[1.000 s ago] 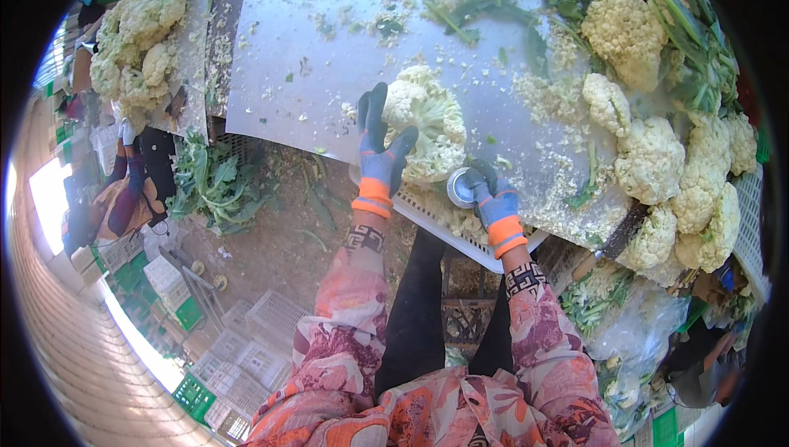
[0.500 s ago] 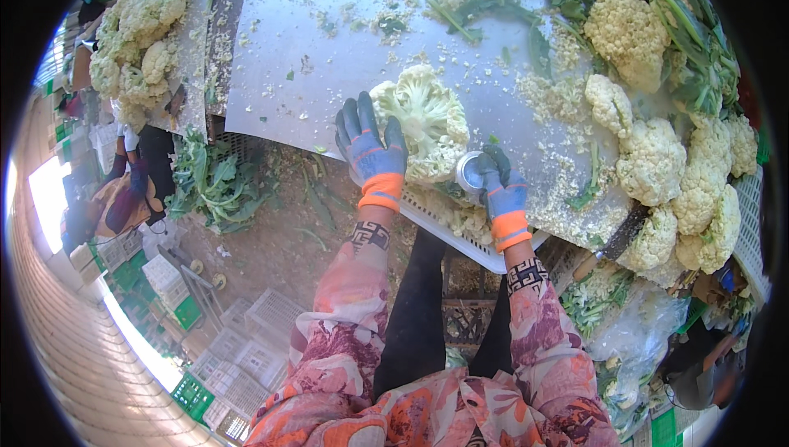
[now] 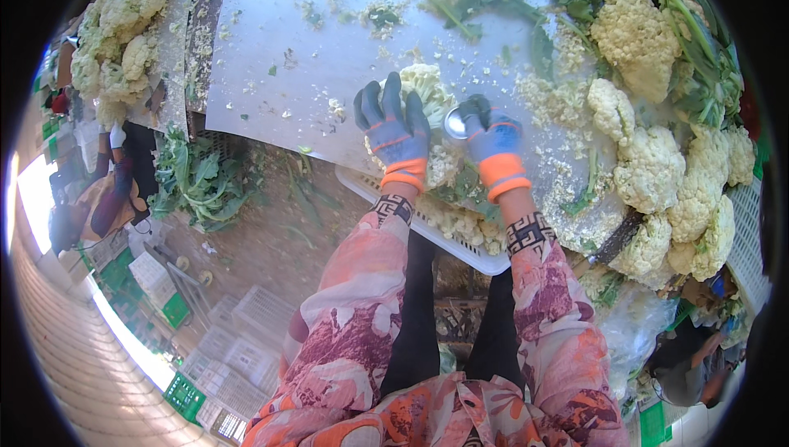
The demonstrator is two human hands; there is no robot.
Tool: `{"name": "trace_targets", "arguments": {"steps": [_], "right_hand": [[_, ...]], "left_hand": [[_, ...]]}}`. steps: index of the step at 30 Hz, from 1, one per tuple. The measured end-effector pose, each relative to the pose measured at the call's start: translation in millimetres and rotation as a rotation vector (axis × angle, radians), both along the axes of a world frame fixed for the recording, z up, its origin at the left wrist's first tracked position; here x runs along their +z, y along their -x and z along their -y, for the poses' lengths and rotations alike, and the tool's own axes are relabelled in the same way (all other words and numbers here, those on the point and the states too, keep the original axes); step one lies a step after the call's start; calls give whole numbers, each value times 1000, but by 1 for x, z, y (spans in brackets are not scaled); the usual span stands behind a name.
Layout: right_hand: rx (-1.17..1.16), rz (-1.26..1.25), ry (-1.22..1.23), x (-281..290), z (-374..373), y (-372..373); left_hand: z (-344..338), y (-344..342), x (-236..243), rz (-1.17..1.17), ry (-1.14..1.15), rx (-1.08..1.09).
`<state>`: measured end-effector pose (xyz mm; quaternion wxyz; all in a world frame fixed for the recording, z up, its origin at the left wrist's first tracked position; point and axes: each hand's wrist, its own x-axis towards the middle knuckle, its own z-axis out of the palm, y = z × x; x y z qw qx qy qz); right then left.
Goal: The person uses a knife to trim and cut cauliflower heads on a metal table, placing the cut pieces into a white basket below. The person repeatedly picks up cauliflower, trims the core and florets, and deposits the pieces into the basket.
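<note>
A white cauliflower head (image 3: 429,85) rests at the near edge of the metal table. My left hand (image 3: 396,131), in a grey-and-blue glove with an orange cuff, lies over its left side with fingers curved round it, hiding part of it. At the head's right side is my right hand (image 3: 496,139), gloved alike. Its fingers are closed on a small round silver cup-like tool (image 3: 454,123), whose rim is by the florets. Just below the hands, a white plastic basket (image 3: 489,264) holds cut cauliflower pieces (image 3: 460,221).
Whole cauliflowers (image 3: 653,168) pile up at the right, beside a dark-bladed knife (image 3: 620,237). More cauliflowers (image 3: 123,32) lie far left. Crumbs and leaves litter the metal table (image 3: 279,77). Green leaves (image 3: 205,180) hang at the left; crates (image 3: 263,324) stand on the floor. Other people are at both sides.
My left hand has shifted right and further over the cauliflower. The right hand has moved up and slightly left with the round tool, along the head's right side.
</note>
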<state>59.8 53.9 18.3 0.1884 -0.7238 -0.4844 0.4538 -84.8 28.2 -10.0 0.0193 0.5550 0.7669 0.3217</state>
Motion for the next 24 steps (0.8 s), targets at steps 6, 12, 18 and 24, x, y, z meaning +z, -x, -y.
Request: {"name": "trace_targets", "arguments": {"steps": [6,12,18,24], "right_hand": [[-538,-180,98,-34,15,-76],[295,326,40,-5,8,-20],[-22,103,1,-46,5,-38],[-597,-33,126,-41,-8,-60]], "left_hand": [[5,-15,6,-138,-36,-182],[5,-14,1,-176,-27,-220],[2,-21,4,-173,-2,-282],[0,-19,0,-144,-41,-305]]}}
